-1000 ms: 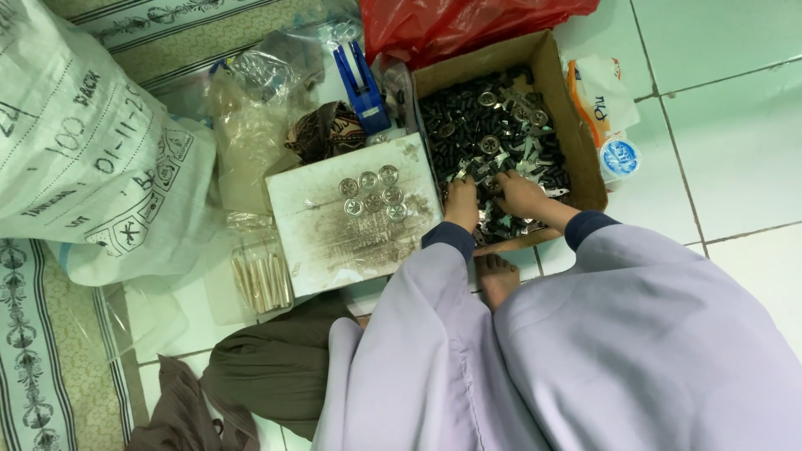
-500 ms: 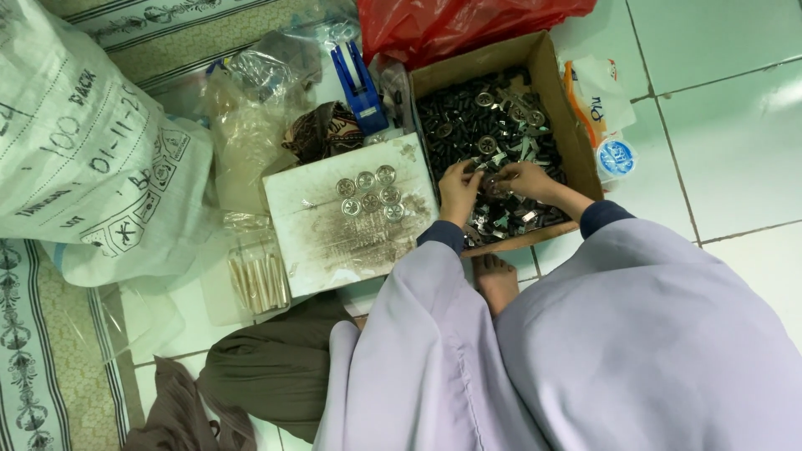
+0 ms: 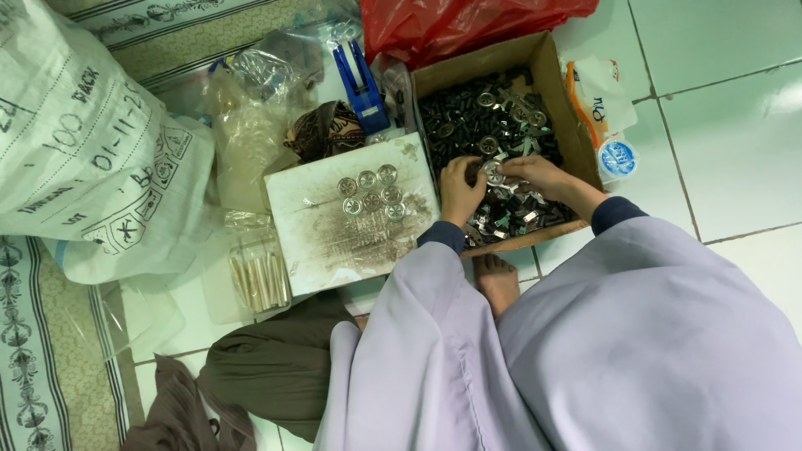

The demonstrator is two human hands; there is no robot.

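Observation:
Both my hands are over a cardboard box (image 3: 565, 108) full of small dark and silvery metal parts (image 3: 493, 117). My left hand (image 3: 459, 190) and my right hand (image 3: 539, 175) meet at the box's near side and together pinch a small round silvery part (image 3: 494, 174). Left of the box lies a stained white board (image 3: 334, 242) with several round metal discs (image 3: 372, 194) laid in rows on its far right corner. My lilac sleeves and robe cover the foreground, and a bare foot (image 3: 499, 280) shows beneath the box.
A large printed white sack (image 3: 83, 159) lies at left. Clear plastic bags (image 3: 251, 125), a blue tool (image 3: 361, 79) and a red plastic bag (image 3: 451, 25) crowd the far side. A bag of thin sticks (image 3: 259, 280) lies by the board. A packet and cup (image 3: 614, 154) sit on the tiles at right.
My hands have moved from the box's near edge farther into it and come together on a round silvery part.

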